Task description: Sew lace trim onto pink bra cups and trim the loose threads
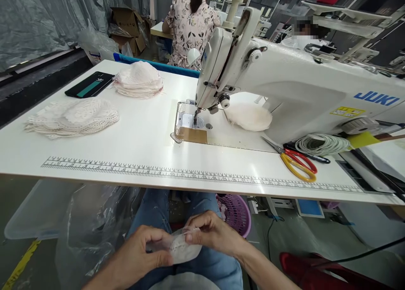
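Note:
Low over the lap, my left hand (147,250) pinches the left side of a thin whitish see-through piece (186,251). My right hand (215,234) grips its upper right edge between thumb and fingers. Whether it is a small bag or sheer cloth, I cannot tell. Above the hands, on the white table (148,146), stands a JUKI sewing machine (291,79). A round cream fabric piece (248,116) lies under its arm, right of the needle. At left are a stack of lacy white pieces (74,116) and a stack of pinkish-white pieces (138,79).
Scissors (297,165) with red and yellow handles lie beside a coil of pale cord (321,144). A black case (90,84) lies at far left. A ruler strip (202,174) runs along the front edge. Below stands a purple basket (238,214). Another person (193,28) sits beyond.

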`<act>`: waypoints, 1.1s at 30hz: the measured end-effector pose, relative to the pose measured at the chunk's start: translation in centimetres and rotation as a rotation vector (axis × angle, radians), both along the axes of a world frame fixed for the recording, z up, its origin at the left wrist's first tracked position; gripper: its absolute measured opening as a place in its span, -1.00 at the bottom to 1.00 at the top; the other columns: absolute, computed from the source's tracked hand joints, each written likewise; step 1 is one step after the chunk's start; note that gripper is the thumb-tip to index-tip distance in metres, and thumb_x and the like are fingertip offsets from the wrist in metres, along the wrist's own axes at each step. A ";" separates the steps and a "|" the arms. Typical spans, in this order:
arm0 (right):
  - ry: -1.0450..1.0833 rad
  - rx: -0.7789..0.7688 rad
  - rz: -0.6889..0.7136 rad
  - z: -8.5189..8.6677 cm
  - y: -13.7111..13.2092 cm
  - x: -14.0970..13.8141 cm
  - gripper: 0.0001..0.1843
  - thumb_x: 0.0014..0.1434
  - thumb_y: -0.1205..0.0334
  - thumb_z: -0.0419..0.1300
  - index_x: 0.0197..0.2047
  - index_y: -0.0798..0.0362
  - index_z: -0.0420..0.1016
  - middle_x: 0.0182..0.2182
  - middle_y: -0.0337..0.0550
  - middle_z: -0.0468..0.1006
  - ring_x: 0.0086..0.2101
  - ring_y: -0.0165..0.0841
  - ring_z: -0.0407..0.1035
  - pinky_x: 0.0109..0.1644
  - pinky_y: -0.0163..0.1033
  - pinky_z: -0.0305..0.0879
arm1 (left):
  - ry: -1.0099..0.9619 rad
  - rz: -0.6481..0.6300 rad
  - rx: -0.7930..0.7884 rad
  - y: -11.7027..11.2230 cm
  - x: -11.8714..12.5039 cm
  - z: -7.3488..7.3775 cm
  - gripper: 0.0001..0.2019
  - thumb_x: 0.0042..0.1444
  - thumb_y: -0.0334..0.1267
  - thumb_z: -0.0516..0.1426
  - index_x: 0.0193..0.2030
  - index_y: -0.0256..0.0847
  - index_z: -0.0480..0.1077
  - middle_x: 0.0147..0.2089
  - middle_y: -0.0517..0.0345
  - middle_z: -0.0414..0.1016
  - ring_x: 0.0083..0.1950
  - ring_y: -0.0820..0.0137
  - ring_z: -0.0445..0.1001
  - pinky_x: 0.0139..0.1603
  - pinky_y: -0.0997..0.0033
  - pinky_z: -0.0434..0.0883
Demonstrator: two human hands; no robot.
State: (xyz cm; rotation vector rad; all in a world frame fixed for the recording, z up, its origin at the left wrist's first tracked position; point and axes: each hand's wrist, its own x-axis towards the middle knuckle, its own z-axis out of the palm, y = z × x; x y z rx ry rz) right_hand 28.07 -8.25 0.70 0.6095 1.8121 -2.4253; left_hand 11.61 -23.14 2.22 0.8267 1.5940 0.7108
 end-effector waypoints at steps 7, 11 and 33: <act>-0.007 -0.116 0.087 -0.2 0.0 0.1 -0.59 -0.22 0.04 0.44 -0.33 0.16 0.58 -0.45 -0.23 0.47 -0.45 -0.47 0.30 -0.34 -0.35 0.23 | -0.234 0.017 -0.005 0.3 0.2 -0.5 -0.87 -0.09 -0.30 0.20 -0.48 -0.22 0.60 -0.58 0.25 0.38 -0.49 0.47 0.22 -0.43 0.57 0.17; 0.009 -0.124 0.056 -0.2 -0.1 -0.2 -0.65 -0.26 0.09 0.46 -0.47 0.18 0.55 -0.47 -0.25 0.43 -0.47 -0.51 0.27 -0.40 -0.40 0.18 | -0.270 -0.042 -0.044 -0.2 -0.3 -0.7 -0.84 -0.07 -0.25 0.20 -0.45 -0.24 0.61 -0.62 0.27 0.28 -0.48 0.49 0.13 -0.46 0.56 0.09; -0.089 -0.205 0.029 -1.0 0.4 0.2 -0.72 -0.16 0.12 0.43 -0.46 0.17 0.56 -0.50 -0.23 0.46 -0.45 -0.48 0.29 -0.37 -0.37 0.19 | -0.348 -0.036 -0.101 -1.0 -1.2 0.2 -0.82 -0.07 -0.26 0.20 -0.37 -0.27 0.60 -0.53 0.20 0.45 -0.49 0.52 0.20 -0.46 0.59 0.15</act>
